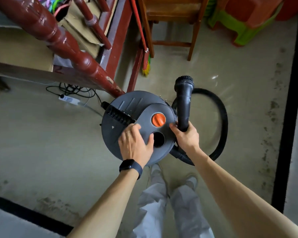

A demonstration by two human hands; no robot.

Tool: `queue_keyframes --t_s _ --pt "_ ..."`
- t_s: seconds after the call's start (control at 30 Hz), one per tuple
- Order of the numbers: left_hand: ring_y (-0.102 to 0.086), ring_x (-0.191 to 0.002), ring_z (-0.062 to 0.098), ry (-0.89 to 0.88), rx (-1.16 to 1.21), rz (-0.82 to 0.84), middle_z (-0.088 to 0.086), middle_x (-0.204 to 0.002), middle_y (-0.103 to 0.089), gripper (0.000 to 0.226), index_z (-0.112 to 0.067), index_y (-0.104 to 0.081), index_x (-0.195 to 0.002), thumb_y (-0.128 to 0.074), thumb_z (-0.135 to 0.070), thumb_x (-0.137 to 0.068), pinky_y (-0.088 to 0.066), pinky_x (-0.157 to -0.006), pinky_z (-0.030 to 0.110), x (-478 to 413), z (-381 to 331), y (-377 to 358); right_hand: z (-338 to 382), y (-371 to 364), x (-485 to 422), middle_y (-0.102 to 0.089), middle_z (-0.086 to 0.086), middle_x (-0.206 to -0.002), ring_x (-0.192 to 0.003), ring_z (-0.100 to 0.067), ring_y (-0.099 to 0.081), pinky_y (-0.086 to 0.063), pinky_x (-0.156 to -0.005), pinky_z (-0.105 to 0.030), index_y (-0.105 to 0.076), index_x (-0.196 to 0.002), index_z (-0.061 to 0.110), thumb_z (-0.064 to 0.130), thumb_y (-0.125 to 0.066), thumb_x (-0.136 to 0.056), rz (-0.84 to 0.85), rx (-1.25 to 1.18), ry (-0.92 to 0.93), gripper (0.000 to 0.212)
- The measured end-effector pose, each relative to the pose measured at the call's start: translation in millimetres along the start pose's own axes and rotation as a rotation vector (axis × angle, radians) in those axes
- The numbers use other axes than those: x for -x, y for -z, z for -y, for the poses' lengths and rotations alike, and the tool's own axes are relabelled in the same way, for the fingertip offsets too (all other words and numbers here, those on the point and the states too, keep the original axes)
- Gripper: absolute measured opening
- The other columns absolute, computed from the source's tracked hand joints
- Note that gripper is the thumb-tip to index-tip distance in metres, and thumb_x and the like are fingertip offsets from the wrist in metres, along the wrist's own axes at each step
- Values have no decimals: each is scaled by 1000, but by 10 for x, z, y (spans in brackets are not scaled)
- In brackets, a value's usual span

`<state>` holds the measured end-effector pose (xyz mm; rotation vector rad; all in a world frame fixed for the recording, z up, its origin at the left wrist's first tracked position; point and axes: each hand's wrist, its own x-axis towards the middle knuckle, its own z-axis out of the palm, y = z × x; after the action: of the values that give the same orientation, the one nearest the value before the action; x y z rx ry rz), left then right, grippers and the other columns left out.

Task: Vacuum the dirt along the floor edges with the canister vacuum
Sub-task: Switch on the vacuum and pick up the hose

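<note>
The left hand (136, 143) lay flat on the lid of the canister vacuum (127, 107). Its fingers were straight and held nothing, and its thumb sat at the lip of a round opening (158, 139) just below the orange knob (158, 119). The right hand (186, 137) was wrapped firmly round the near end of the wand (183, 107), which rose beside the canister. The wand's round brush (184, 79) pointed away from the person and looked clear of the floor. The hose (222, 114) lay in one wide loop on the floor to the right, curving back to the canister's side.

From where I stood, this looked like setting up, with no sweeping begun. The knob was probably the switch — the flat hand was near enough to reach it with one finger while the palm kept the drum from rocking.

The dirt (273, 107) lay as a dark speckled band along the black skirting (292, 100), well apart from the brush. A good pass would mean lowering the brush right into that joint and drawing it slowly along. The loop would need paying out first so the hose did not kink or tug the canister.

Behind the canister, a power strip (69, 99) and its tangle of cords lay on the floor — worth keeping clear of the drum when it was moved.
</note>
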<state>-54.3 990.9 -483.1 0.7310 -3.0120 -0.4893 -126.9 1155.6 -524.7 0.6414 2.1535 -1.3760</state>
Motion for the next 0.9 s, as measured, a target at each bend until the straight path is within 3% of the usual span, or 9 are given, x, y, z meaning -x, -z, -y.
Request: queue_keyframes --t_s 0.1,0.23,0.37,0.47,0.67,0.9 --pt "-55 -108 40 93 15 -3 18 -126 -55 49 -7 -55 -100 -81 -38 -71 -46 -87 47 282 229 -10 36 -18 170 -66 12 -85 -82 -14 -63 -45 -70 -29 -62 -100 24 48 -75 -88 -5 37 16 30" --pt "-57 -107 42 288 178 88 24 -137 -47 46 -10 -52 -94 -79 -44 -77 -49 -81 47 498 299 -44 67 -118 347 -60 16 -80 -73 -7 -58 -42 -71 -28 -55 -94 30 45 -75 -90 14 71 45 25" --pt "-59 -109 37 303 196 65 22 -141 -46 48 -13 -48 -86 -76 -50 -78 -49 -77 44 521 259 -59 84 -156 335 -62 7 -84 -92 -26 -63 -52 -86 -39 -55 -100 22 39 -73 -93 -4 85 38 25" --pt "-62 -108 34 350 148 57 14 -152 -38 47 -14 -55 -73 -68 -58 -82 -49 -81 42 574 243 -95 67 -191 269 -67 -5 -100 -103 -33 -65 -52 -93 -43 -59 -104 17 37 -73 -93 -2 140 41 27" --pt "-41 -135 30 399 268 43 13 -159 -23 43 -6 -63 -79 -64 -48 -89 -49 -91 39 577 151 -185 -19 -208 144 -56 -17 -128 -118 -37 -57 -43 -105 -42 -64 -118 6 40 -75 -93 -5 223 50 44" --pt "-47 -127 46 356 184 17 32 -148 -34 32 3 -66 -90 -64 -29 -90 -46 -98 47 580 116 -191 -60 -207 124 -57 -18 -126 -113 -38 -61 -47 -104 -49 -64 -116 5 39 -76 -92 22 209 54 44"
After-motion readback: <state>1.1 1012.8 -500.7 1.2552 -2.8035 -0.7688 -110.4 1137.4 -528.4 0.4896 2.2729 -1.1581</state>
